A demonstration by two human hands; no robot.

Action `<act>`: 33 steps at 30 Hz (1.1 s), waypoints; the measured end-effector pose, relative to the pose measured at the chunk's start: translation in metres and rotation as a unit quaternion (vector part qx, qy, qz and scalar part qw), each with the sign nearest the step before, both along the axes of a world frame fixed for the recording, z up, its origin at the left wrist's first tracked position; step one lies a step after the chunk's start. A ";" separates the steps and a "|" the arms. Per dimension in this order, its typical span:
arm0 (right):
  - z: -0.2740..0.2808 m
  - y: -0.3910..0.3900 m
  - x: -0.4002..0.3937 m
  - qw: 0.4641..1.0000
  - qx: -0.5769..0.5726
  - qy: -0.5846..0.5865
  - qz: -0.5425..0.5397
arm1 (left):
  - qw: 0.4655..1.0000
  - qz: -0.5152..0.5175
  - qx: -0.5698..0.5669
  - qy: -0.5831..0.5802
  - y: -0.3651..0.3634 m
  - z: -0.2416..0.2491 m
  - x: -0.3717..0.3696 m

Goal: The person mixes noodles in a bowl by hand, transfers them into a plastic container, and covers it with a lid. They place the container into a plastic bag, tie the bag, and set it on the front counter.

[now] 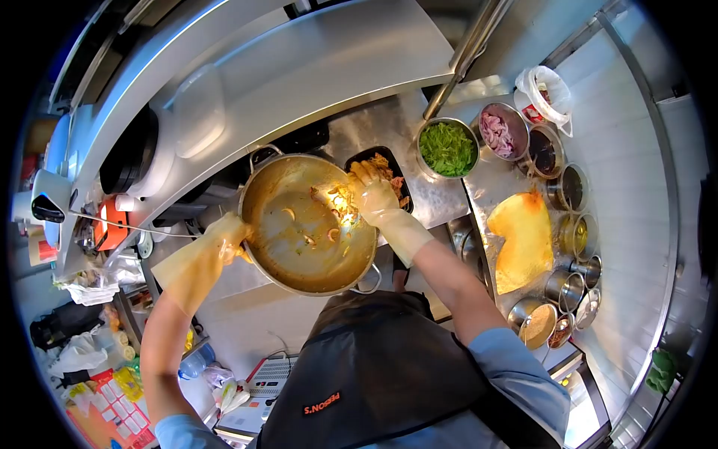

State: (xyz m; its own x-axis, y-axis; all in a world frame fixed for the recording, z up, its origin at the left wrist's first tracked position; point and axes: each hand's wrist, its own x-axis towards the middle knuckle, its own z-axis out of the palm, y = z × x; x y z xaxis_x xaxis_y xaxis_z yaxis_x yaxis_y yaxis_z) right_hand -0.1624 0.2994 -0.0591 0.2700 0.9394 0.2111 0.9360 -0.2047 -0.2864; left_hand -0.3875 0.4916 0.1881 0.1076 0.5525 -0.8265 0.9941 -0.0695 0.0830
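A wide metal pan (288, 239) with two loop handles holds scattered bits of food and oily residue, thickest on its right side. My left hand (230, 238), in a translucent plastic glove, grips the pan's left rim. At the pan's upper right edge is my right hand (370, 193), gloved too, its fingers bent over food between the pan and a black tray (407, 203). Cooked, reddish-brown pieces (385, 166) fill that tray. What my right fingers hold, if anything, is hidden.
Metal containers of chopped greens (447, 148) and sliced onions (497, 135) stand at the upper right. Further right are several sauce pots (568, 187), a yellow stained board (521, 243) and a lined bin (544, 93). A steel shelf (314, 67) overhangs the counter.
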 end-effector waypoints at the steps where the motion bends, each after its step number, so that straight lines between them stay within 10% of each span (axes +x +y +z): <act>1: 0.003 0.003 0.001 0.998 -0.019 0.022 -0.057 | 1.000 0.002 0.000 -0.001 0.000 -0.004 -0.003; 7: -0.009 0.015 0.012 0.950 -0.209 0.173 -0.153 | 0.994 0.087 0.046 -0.046 -0.015 0.012 -0.001; 9: -0.035 0.018 0.015 0.981 -0.015 0.132 -0.144 | 0.991 0.107 0.050 -0.069 -0.022 0.020 0.003; 13: -0.018 -0.015 0.011 0.990 0.001 -0.028 -0.139 | 0.980 0.168 0.007 -0.109 -0.012 0.009 -0.009; 19: -0.006 -0.006 0.003 0.951 -0.007 0.254 -0.178 | 0.978 0.154 0.022 -0.136 -0.012 0.012 -0.006; 24: 0.027 -0.004 -0.010 0.990 0.006 -0.031 0.139 | 0.999 -0.005 0.030 0.018 -0.010 0.033 0.010; 29: 0.059 -0.026 0.024 0.972 0.069 -0.071 0.214 | 0.989 -0.144 0.020 -0.022 0.011 -0.001 -0.012; 33: 0.064 -0.008 -0.004 0.991 -0.118 0.042 0.053 | 0.981 -0.188 0.036 -0.020 0.001 0.014 0.000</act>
State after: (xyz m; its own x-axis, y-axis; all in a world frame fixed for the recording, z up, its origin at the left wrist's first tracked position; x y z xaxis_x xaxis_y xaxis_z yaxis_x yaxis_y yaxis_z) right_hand -0.1663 0.2918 0.0045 0.1749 0.9839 -0.0361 0.9303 -0.1772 -0.3211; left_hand -0.3880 0.4928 0.2023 0.3462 0.5241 -0.7781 0.8931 -0.4380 0.1024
